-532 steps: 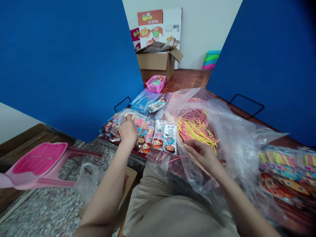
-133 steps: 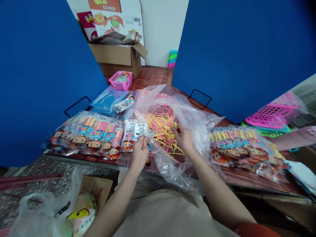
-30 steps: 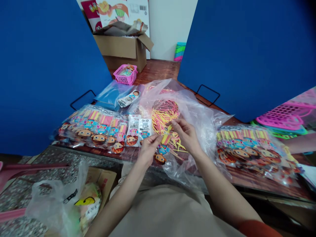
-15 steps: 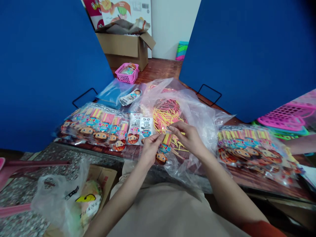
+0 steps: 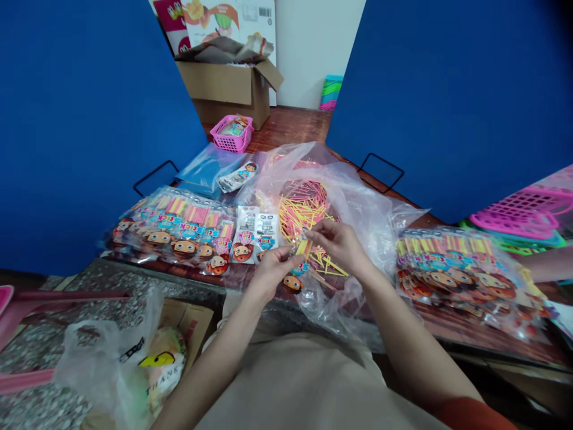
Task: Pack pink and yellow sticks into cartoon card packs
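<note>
Between my hands is a clear printed packet (image 5: 294, 282) with a cartoon face, holding yellow and pink sticks. My left hand (image 5: 271, 270) is closed on its left side. At its top edge, my right hand (image 5: 336, 243) pinches with thumb and fingers; the exact grip is partly hidden. Just beyond lies a large clear plastic bag (image 5: 358, 191), spread open around a heap of loose pink and yellow sticks (image 5: 299, 209). Beside my left hand, flat printed packets (image 5: 244, 236) lie on the table without coloured sticks showing.
Filled packets are piled at left (image 5: 179, 230) and right (image 5: 452, 269). A pink basket (image 5: 233, 134) and an open carton (image 5: 224, 83) stand behind. Blue panels (image 5: 89, 119) flank the table. Another person's arm (image 5: 546, 263) shows at far right, near pink and green baskets (image 5: 523, 212).
My left hand has shifted slightly down, fingers now across the packet's side. My right hand stays near the top edge, and more of the yellow sticks shows.
</note>
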Available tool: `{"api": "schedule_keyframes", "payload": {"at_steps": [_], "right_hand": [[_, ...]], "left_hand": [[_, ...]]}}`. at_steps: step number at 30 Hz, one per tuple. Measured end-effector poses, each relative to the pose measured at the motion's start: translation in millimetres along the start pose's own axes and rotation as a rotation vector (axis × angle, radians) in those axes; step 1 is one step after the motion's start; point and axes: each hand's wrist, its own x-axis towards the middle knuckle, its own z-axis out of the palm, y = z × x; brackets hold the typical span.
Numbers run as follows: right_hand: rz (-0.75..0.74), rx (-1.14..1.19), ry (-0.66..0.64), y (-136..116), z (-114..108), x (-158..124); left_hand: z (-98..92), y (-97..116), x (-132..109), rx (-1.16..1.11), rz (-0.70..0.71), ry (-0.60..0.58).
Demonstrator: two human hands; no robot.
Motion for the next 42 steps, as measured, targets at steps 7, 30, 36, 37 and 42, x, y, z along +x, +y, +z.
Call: {"api": "schedule_keyframes", "payload": {"at_steps": [7, 30, 36, 37, 42], "right_hand": [[-0.012, -0.263, -0.115, -2, -3, 2], [-0.045, 0.111, -0.132, -5, 20, -4], [-0.005, 0.328, -0.023, -10, 39, -2], [0.01, 0.323, -0.028, -9, 41, -1], [0.041, 0.239, -0.105, 4, 48, 2]], "left_hand": [[-5.6, -8, 1, 0.085, 0.009, -0.001], [-13.3, 5, -15, 0.14, 0.099, 0.106], [-76.1, 70, -22, 0.348, 0.367, 0.313], [-92.4, 84, -23, 0.392, 0.428, 0.376], [-161.5, 139, -17, 1.07, 0.364, 0.792]]}}
